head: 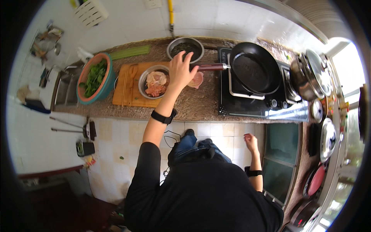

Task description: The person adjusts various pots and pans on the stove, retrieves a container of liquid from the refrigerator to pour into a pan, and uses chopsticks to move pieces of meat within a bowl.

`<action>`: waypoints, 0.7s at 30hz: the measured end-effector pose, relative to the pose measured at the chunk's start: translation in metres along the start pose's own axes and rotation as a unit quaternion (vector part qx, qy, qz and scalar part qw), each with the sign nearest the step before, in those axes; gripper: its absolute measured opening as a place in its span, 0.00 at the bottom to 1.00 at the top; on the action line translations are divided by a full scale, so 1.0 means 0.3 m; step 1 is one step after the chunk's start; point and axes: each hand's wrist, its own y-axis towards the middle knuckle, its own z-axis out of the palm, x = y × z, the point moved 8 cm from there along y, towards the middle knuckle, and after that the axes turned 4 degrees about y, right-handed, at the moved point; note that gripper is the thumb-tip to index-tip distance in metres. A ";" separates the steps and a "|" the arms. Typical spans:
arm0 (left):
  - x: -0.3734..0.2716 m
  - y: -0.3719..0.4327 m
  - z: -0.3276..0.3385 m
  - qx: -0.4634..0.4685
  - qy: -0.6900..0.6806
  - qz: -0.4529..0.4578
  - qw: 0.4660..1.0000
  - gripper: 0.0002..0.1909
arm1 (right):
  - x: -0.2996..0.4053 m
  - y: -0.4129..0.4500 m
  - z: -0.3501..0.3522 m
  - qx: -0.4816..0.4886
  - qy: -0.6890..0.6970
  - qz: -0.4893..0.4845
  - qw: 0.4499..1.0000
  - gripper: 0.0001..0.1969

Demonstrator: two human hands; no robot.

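Observation:
My left hand (181, 69) reaches over the counter with fingers spread, holding nothing that I can see. Its fingertips overlap the near rim of a metal bowl (185, 40) with dark contents in liquid; whether they touch it I cannot tell. By the thumb is the end of the brown handle (211, 67) of a black frying pan (253, 69), which rests on the cooktop. A small pink bowl (197, 80) is partly hidden by the hand. Left of my wrist, a metal bowl (156, 81) holds raw meat. My right hand (251, 142) hangs low beside my body, fingers loosely curled, apparently empty.
A wooden cutting board (120, 92) with chopsticks (124, 87) lies under the meat bowl. Left stands a basin (108, 84) of leafy greens (97, 76) near the sink (66, 91). Green stalks (132, 52) lie behind. Stacked pots (303, 76) stand right of the black cooktop (240, 107).

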 end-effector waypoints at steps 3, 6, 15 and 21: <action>0.242 -0.134 -0.054 0.051 0.006 -0.140 0.989 0.15 | 0.136 0.041 0.195 0.142 0.046 -0.040 0.988 0.06; 0.491 -0.331 -0.130 0.100 0.118 -0.222 0.963 0.11 | 0.320 0.035 0.357 0.246 0.015 -0.093 0.965 0.07; 1.058 -0.750 -0.010 0.377 0.062 -0.508 0.772 0.14 | 0.620 0.054 0.650 0.303 -0.026 -0.135 0.943 0.07; 1.237 -0.680 0.090 0.417 0.200 -0.392 0.795 0.19 | 0.770 0.090 0.893 0.194 0.045 -0.075 0.977 0.08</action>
